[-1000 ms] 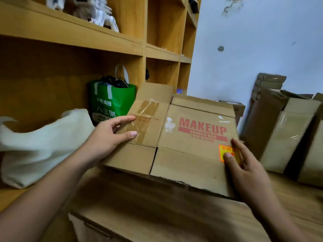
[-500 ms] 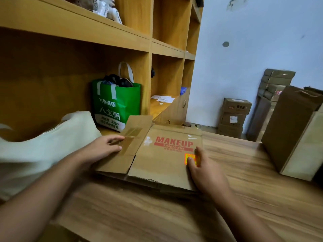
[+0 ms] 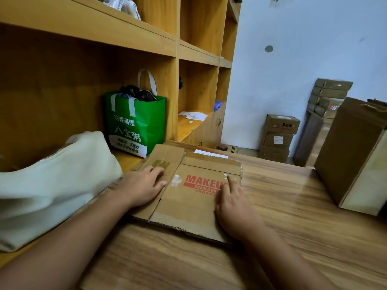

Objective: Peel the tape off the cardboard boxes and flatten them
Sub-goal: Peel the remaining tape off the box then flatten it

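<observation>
Head view: brown cardboard box printed MAKEUP (image 3: 188,206) lies flat at the wooden table's (image 3: 293,237) left edge. Left hand (image 3: 142,185) and right hand (image 3: 234,206) press it, fingers straight, neither grip closed. A shiny tape strip (image 3: 160,164) remains on its flap, and the tall brown box (image 3: 351,155) at the right edge looks unflattened.

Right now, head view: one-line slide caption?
Left hand and right hand press flattened MAKEUP box onto wooden table near green bag.

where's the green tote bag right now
Head view, left of centre: the green fabric tote bag stands in a cubby of the wooden shelf unit, right of the cream cloth bag, behind the flattened brown cardboard box.
</observation>
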A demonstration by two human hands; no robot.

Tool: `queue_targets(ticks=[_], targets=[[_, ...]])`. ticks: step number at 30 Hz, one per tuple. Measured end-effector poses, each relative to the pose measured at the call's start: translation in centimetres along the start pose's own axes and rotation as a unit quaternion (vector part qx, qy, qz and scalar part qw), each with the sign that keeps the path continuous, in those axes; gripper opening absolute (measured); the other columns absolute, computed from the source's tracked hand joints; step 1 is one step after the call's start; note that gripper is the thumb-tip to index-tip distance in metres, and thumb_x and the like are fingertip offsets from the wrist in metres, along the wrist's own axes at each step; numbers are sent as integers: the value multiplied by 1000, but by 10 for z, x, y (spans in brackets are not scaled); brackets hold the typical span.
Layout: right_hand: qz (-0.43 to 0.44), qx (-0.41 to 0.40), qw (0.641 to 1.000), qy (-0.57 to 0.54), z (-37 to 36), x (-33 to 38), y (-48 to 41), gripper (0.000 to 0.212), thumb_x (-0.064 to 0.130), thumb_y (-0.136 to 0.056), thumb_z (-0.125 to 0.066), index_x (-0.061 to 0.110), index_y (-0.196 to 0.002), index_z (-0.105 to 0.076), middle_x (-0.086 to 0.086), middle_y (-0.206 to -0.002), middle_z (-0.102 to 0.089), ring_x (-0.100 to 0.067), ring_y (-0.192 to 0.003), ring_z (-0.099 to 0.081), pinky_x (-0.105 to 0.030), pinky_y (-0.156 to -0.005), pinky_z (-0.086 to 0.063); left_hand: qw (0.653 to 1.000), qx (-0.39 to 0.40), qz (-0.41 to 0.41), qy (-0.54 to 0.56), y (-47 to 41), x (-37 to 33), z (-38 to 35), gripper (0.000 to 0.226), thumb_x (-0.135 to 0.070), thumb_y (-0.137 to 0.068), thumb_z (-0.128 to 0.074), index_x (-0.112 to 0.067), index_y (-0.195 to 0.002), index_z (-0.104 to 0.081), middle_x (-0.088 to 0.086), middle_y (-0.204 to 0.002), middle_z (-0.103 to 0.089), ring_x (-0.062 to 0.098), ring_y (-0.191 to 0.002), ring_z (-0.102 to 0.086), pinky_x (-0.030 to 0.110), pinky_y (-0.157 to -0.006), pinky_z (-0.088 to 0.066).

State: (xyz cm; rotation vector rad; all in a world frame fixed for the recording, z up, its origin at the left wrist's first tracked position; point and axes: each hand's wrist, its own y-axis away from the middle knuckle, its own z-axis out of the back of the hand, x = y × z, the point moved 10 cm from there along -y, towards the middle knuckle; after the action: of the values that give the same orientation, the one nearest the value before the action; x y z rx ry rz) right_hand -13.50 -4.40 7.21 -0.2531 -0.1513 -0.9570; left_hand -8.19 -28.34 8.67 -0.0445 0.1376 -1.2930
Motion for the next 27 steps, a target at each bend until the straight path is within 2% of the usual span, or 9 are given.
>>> queue_targets(ticks=[2, 4, 8, 11, 21, 27], targets=[[33, 29, 999, -5, -10, 3, -5, 55, 29, -107, -22, 19, -160, -12, -4, -169, 4, -20, -156, 3, -35, -126, 0, 1000, 17, -19, -9, -1, -3, -2, 48, -54, -105, -30, -45, -152, -31, -6, -158, -36, 20, -140, -42, 42, -109, -42], [42, 64, 997, 13, -19, 0, -9, 58, 33, -107, -23, 21, -162, -9, 1, -170, -1, -15, -156, 1, -34, -126, 0, 999, 25, -29, 2, -2, -4, -2, 48, -49, -106, -30, -42, -154, -33, -10, -162, -28, 15, -148, -30, 41, -117, -33], [40, 80, 995, 33, -23, -3, -9, 73, 62, -102, -19, 22, -162, -6, 6, -169, -1, -11, -155, 3, -33, -126, 1, 996, 20, -56, 59, -3, -9, -12, 49, -42, -108, -31, -32, -157, -30, -13, -166, -21, 5, -152, -17, 34, -125, -16], [39, 82, 996, 25, -27, -2, -7, 73, 63, -102, -16, 23, -162, -2, 7, -169, 4, -9, -155, 7, -31, -125, 6, 994, 33, -67, 84, 0, -7, -24, 53, -44, -109, -25, -31, -160, -21, -16, -166, -14, 0, -151, -10, 29, -125, -6], [33, 93, 995, 17, -30, -4, -7, 69, 59, -104, -16, 24, -161, 1, 7, -169, 8, -9, -154, 10, -31, -125, 7, 994, 34, -70, 74, -5, -1, -26, 53, -48, -108, -24, -36, -159, -19, -17, -166, -14, -1, -151, -11, 28, -125, -9], [30, 91, 995, 20, -32, -4, -8, 69, 58, -104, -17, 23, -162, -1, 6, -169, 5, -10, -155, 8, -32, -125, 8, 994, 28, -68, 77, -1, -3, -28, 51, -44, -109, -22, -33, -159, -20, -17, -165, -14, -1, -150, -11, 26, -122, -5]])
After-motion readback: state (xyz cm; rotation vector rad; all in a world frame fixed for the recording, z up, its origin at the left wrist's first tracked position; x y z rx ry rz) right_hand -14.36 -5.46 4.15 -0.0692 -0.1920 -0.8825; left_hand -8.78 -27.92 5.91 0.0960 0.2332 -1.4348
